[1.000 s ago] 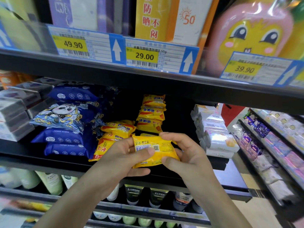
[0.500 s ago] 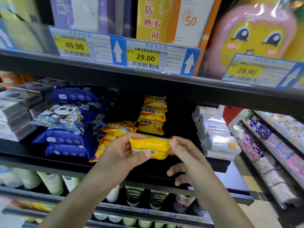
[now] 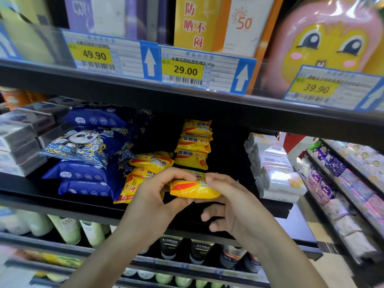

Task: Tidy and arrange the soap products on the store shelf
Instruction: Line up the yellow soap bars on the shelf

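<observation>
Both hands hold one yellow soap packet (image 3: pixel 194 189) in front of the black middle shelf (image 3: pixel 62 199). My left hand (image 3: pixel 153 202) grips its left end, fingers over the top and thumb beneath. My right hand (image 3: pixel 230 204) pinches its right end between thumb and forefinger; its other fingers curl below. The packet lies flat, red-and-yellow printed face up. Behind it stands a stack of three matching yellow soaps (image 3: pixel 194 145). To its left lies a loose, tilted pile of the same soaps (image 3: pixel 145 171).
Blue soap packs (image 3: pixel 87 159) are stacked left of the yellow ones, grey boxes (image 3: pixel 18 142) further left. White wrapped soaps (image 3: pixel 274 169) stand to the right. Price tags (image 3: pixel 182 69) hang on the shelf above. Tubes (image 3: pixel 91 231) and bottles fill the shelf below.
The packet has been turned over, from barcode side up to printed face up, and now lies flatter. My right hand shifted from cupping its edge to pinching its right end.
</observation>
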The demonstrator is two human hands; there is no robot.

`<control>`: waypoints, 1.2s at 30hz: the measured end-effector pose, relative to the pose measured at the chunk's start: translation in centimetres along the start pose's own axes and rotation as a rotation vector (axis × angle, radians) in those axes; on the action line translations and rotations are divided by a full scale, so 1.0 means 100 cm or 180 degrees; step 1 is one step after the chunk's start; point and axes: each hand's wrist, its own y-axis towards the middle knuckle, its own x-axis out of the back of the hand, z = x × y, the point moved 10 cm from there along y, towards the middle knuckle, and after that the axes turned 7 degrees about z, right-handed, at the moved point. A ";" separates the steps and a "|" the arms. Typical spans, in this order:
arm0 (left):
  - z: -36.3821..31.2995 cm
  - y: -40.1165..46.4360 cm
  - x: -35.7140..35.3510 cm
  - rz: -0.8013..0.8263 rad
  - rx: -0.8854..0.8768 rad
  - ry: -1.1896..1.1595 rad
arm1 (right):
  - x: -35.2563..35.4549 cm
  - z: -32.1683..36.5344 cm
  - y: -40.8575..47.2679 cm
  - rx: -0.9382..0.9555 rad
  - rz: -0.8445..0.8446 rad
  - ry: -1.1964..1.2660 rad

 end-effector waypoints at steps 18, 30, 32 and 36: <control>0.037 -0.002 0.007 -0.0180 0.0901 -0.1039 | 0.014 0.005 0.005 0.0584 -0.0258 -0.0180; 0.051 -0.008 -0.001 -0.0218 0.1419 -0.1321 | 0.000 0.017 -0.003 0.1360 -0.0015 -0.1781; 0.051 -0.010 0.005 -0.0258 0.1434 -0.1242 | -0.007 0.026 -0.008 0.1670 -0.0080 -0.2523; 0.051 -0.016 0.018 -0.0387 0.1403 -0.1308 | -0.035 0.038 -0.005 0.2199 -0.0074 -0.3849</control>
